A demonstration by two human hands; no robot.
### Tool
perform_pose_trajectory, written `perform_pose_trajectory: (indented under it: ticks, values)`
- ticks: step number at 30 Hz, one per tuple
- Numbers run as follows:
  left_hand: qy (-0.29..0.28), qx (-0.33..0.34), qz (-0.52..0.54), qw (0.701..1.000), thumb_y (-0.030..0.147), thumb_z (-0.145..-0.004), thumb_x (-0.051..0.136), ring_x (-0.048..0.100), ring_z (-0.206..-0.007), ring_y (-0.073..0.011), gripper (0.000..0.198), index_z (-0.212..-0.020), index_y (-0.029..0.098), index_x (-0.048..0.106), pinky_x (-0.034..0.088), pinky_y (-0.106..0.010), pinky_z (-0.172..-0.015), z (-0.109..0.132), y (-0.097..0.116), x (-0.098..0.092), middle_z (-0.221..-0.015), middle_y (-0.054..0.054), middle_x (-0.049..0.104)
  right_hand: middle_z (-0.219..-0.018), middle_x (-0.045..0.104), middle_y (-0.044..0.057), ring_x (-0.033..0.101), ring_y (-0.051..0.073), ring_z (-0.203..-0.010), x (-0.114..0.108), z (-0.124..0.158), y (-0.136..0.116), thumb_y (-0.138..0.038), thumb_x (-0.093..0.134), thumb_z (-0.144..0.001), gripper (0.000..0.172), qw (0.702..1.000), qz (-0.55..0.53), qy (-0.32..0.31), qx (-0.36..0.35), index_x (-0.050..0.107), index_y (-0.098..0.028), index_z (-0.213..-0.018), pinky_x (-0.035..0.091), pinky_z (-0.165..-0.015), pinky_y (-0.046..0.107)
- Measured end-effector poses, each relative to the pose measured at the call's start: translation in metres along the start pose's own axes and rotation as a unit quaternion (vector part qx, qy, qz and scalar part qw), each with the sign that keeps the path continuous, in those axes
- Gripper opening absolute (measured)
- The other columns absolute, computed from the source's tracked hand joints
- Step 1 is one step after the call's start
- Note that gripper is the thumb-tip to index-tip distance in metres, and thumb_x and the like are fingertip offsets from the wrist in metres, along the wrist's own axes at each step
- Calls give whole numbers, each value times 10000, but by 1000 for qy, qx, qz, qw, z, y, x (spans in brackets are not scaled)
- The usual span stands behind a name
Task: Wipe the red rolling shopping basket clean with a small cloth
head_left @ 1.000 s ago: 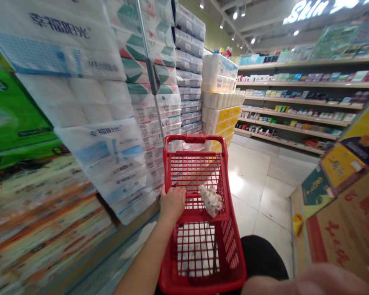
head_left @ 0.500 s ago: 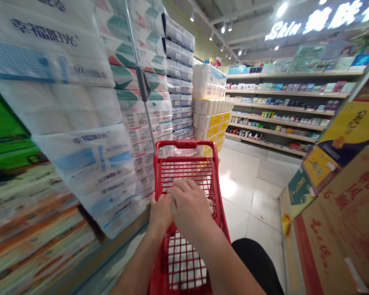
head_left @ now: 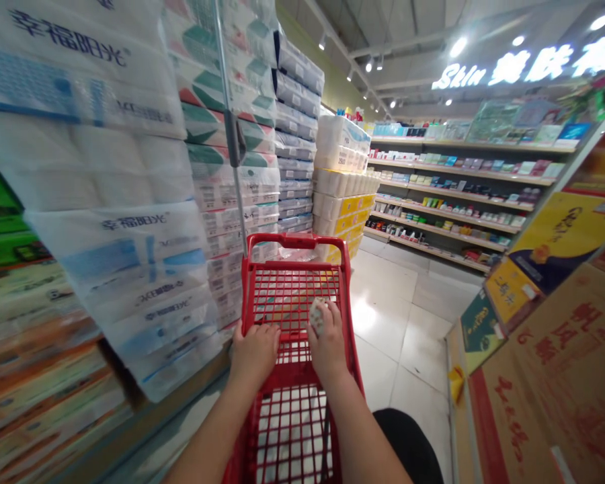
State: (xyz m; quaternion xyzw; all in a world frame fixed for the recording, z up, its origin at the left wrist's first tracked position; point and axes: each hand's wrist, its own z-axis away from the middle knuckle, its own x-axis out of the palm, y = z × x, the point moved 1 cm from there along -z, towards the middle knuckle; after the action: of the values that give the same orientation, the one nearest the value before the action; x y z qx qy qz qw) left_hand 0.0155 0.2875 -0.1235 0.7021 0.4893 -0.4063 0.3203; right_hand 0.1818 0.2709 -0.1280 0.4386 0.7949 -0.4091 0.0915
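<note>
A red plastic shopping basket [head_left: 302, 386] with grid sides is right in front of me, and its far handle [head_left: 297, 240] points up the aisle. My left hand [head_left: 255, 349] rests on the basket's left side, its fingers curled over the red bar. To the right, my right hand [head_left: 329, 346] is closed around a small pale, mottled thing [head_left: 317, 316], whose kind I cannot make out. The two hands are apart. White floor shows through the grid.
Packs of tissue rolls [head_left: 131, 269] are stacked high on the left, beside a thin metal pole [head_left: 232, 134]. Yellow-and-white packs [head_left: 340, 202] stand ahead. Cardboard boxes [head_left: 559, 363] line the right. Tiled floor [head_left: 383, 316] leads to shelves of small goods [head_left: 448, 195].
My right hand has moved off my left hand to the right, and the pale mottled thing now shows clearly in its fingers. The view has shifted slightly.
</note>
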Motion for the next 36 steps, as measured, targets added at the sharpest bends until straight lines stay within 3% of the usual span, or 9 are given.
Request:
perform_pose_trajectory:
  ticks: [3, 5, 7, 11, 16, 22, 26, 31, 36]
  values:
    - [4, -7, -4, 1000, 315, -967, 347, 626, -941, -237, 362, -1047, 228, 688, 189, -586, -1094, -1, 2, 1, -1000, -55, 730, -1410, 481, 119, 388, 327, -1339, 9, 4, 8, -160, 591, -801, 570, 996, 36, -78, -3, 489, -236, -1356, 317, -1090, 588]
    - [5, -5, -5, 1000, 317, -972, 337, 627, -933, -235, 370, -1045, 224, 687, 181, -587, -1097, -1, 3, 0, -990, -53, 731, -1410, 492, 105, 397, 310, -1339, 12, 7, 13, -77, 536, -778, 623, 992, 31, -120, -21, 478, -247, -1375, 323, -1095, 569]
    - [6, -3, -5, 1000, 316, -974, 332, 624, -933, -235, 372, -1042, 223, 686, 176, -588, -1098, -1, 4, -1, -986, -51, 730, -1446, 449, 113, 396, 270, -1348, 12, 7, 18, -14, 464, -757, 684, 994, 7, -106, -23, 441, -222, -1409, 366, -1093, 491]
    - [8, -3, -3, 1000, 314, -971, 340, 622, -934, -238, 363, -1039, 223, 684, 181, -594, -1090, -2, 5, -1, -981, -50, 729, -1490, 361, 158, 365, 272, -1364, 11, 1, 23, -25, 439, -764, 645, 999, -5, 9, 31, 448, -152, -1396, 380, -1089, 459]
    - [9, -2, -2, 1000, 316, -966, 354, 620, -936, -244, 350, -1049, 219, 681, 190, -596, -1083, -2, 5, 1, -988, -47, 727, -1323, 555, 58, 519, 199, -1195, 18, 2, 18, -6, 445, -734, 572, 993, -31, -75, -80, 614, -254, -1220, 440, -1015, 365]
    - [0, -7, -4, 1000, 321, -968, 338, 616, -942, -241, 362, -1049, 226, 678, 185, -591, -1090, 0, 7, -2, -979, -48, 724, -1282, 596, 71, 503, 273, -1136, 6, 2, 12, -79, 536, -772, 505, 995, 87, -37, 2, 612, -271, -1233, 423, -957, 453]
    - [-3, -7, -3, 1000, 317, -969, 330, 613, -946, -239, 368, -1057, 223, 675, 180, -585, -1096, 0, 8, -3, -991, -55, 722, -1283, 594, 25, 514, 220, -1068, 5, 4, 10, -17, 507, -727, 595, 994, 32, -97, -38, 602, -286, -1249, 452, -922, 360]
    - [-4, -15, -5, 1000, 324, -969, 332, 608, -952, -237, 364, -1046, 226, 674, 188, -571, -1095, -1, 9, -2, -999, -51, 720, -1338, 542, 87, 500, 235, -1097, 6, 1, 14, -41, 475, -772, 573, 999, 34, -28, 18, 545, -212, -1314, 428, -966, 401]
    - [-10, -14, 0, 1000, 317, -969, 327, 607, -962, -240, 369, -1053, 232, 676, 171, -578, -1104, 0, 8, -2, -994, -52, 722, -1253, 598, 73, 544, 209, -1091, 14, 4, 10, -43, 484, -757, 614, 993, -56, -92, -44, 501, -222, -1344, 449, -970, 361]
